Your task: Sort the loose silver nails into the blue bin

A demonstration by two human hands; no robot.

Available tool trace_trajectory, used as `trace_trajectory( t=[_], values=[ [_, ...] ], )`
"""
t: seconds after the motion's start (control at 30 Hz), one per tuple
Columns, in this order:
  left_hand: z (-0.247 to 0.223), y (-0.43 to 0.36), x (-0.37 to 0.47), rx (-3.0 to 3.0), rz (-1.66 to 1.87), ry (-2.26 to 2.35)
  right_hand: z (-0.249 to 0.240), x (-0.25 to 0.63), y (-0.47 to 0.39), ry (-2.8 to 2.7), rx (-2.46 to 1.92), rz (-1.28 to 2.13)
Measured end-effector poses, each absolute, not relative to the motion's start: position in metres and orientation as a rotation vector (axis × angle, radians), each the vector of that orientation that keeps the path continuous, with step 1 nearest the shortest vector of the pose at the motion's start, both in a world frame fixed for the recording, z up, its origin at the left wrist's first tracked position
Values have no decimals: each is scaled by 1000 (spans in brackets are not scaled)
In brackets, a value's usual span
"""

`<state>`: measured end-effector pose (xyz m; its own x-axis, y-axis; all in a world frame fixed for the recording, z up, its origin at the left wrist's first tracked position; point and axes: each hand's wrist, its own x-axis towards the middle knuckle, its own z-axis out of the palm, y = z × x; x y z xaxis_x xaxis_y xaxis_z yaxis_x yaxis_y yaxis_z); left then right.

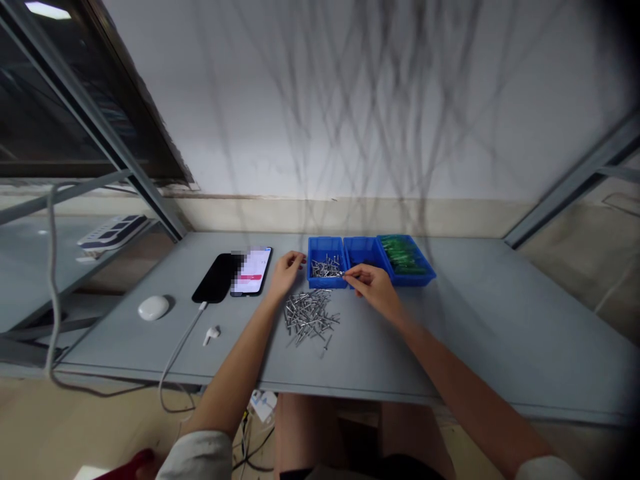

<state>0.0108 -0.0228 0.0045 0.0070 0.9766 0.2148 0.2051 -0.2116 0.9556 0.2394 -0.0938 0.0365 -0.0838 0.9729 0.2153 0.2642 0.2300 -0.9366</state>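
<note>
A loose pile of silvery pop rivets (309,317) lies on the grey table between my forearms. Behind it, the left blue bin (326,283) holds more rivets (326,268). My right hand (371,283) is over the front of the bins, thumb and fingers pinched on a small metal rivet (341,274) at the left bin's right front corner. My left hand (289,270) rests just left of that bin, its fingers curled together; whatever they may hold is hidden. The middle blue bin (361,244) is partly covered by my right hand.
Green items fill the right blue bin (425,280). To the left are a lit phone (255,270), a black device (215,280) on a white cable (183,343), a white earbud (212,333) and a white round case (153,307). A wall (330,133) stands behind.
</note>
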Motion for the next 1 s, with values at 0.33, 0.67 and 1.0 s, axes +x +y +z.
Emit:
trace_trajectory(
  t=[0.33, 0.67, 1.0],
  values=[
    [-1, -20, 10, 1542, 1267, 1244, 35, 238, -97, -1813, -1244, 657],
    [-1, -20, 10, 1540, 1278, 1247, 42, 238, -106, -2299, -1285, 712],
    [2, -20, 9, 1538, 1267, 1257, 38, 244, -104, -2562, -1210, 827]
  ],
)
